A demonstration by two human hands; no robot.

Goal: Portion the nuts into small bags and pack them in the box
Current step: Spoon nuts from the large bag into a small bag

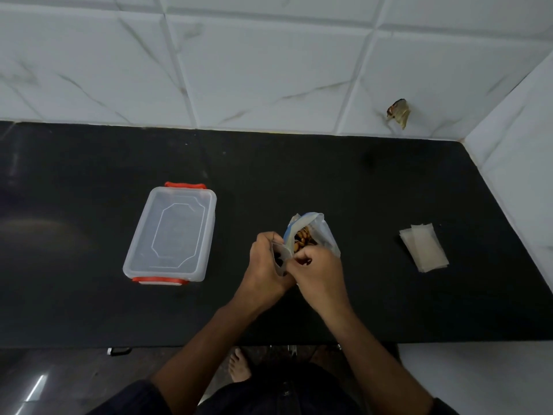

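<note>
Person: dark sleeves at the bottom edge, a bare foot (238,366) on the floor below the counter's near edge, both forearms reaching up toward 12 o'clock.
Counter (359,181): black and glossy, running from the near edge to the tiled wall.
Left hand (267,265): just left of the frame's centre, fingers curled closed around a small clear bag (279,255), holding its mouth up and open toward the big pouch.
Small clear bag: mostly hidden in that fist; something dark shows inside, too small to tell how much.
Right hand (318,269): touching the left hand at its 3 o'clock side, fingertips pinched together right at the small bag's mouth; whether nuts sit between them cannot be told.
Nut pouch (314,232): a larger plastic bag with a blue edge, standing upright just behind both hands at their 12 o'clock, mouth open.
Nuts (303,241): brown, visible in the pouch's open top.
Box (172,235): clear plastic container with orange-red clips at its near and far ends, lying at 9 o'clock from the hands, well apart from them; nothing shows through its clear walls.
Spare bags (423,247): a small flat stack of clear empty bags at 3 o'clock from the hands, apart from the pouch.
Wall (269,70): white marbled tiles behind the counter, with a side wall meeting it at the right.
Wall scrap (399,112): a crumpled brownish wrapper-like piece on the tiles at 1 o'clock, kind unclear.
</note>
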